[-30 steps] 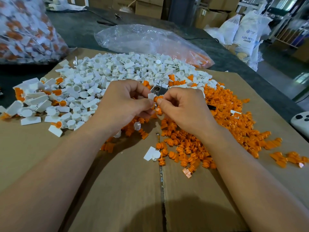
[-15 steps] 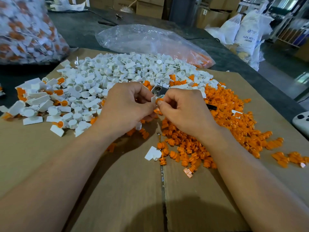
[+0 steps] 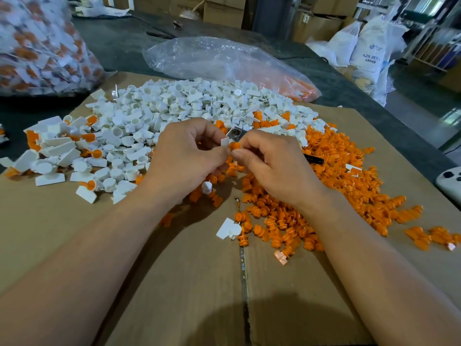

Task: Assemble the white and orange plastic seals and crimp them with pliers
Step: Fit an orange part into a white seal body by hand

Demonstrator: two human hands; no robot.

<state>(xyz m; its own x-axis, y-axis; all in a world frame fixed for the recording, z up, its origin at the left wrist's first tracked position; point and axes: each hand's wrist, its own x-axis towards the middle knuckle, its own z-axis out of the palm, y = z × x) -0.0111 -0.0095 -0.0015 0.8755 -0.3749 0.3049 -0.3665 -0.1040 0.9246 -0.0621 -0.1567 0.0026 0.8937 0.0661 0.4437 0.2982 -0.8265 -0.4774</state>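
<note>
pinching a white seal piece in my left hand — my right hand pinches an orange insert against it.

Both forearms reach in — left hand pinches a white piece, right hand seemingly an orange piece, fingertips meeting

Flattened cardboard covers the dark counter; a white controller shows at the far right; white sacks and cardboard boxes stand beyond.
</note>
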